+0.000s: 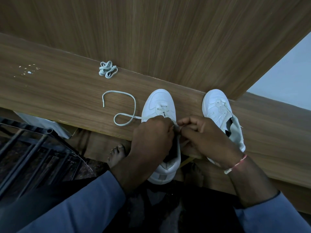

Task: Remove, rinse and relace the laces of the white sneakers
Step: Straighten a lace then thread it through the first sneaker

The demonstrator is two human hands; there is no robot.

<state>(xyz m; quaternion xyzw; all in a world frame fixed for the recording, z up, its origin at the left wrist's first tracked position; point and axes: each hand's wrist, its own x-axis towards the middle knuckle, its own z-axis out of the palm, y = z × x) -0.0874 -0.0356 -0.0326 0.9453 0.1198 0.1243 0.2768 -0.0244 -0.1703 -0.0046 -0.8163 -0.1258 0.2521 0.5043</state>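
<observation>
So here's where we were: the sneaker (159,100) stood on the wooden bench (50,91), toe pointing away from us, heel hanging off the near edge. One lace (117,92) crossed its lowest eyelets. The long free end trailed off to the left of the sneaker in a lazy curl and a loop, flat on the wood.

Our left hand (151,132) sat right over the sneaker's tongue, fingers curled tight around the lace. Our right hand (205,137) was just to the sneaker's right, knuckles nearly touching the left, thumb and fingers pinching the same lace between the two hands. How the fingertips sat underneath, we couldn't tell.

The other sneaker (217,105) stood to the right of the sneaker, well apart, also toe away, with its tongue flopped open. A second lace (107,69) lay bunched in a little heap beyond the sneaker and to the left, against the wooden panel (151,31).

Below the sneaker's heel, a bare foot (117,155) showed on the floor. A black rack (33,148) stood far left of it.
</observation>
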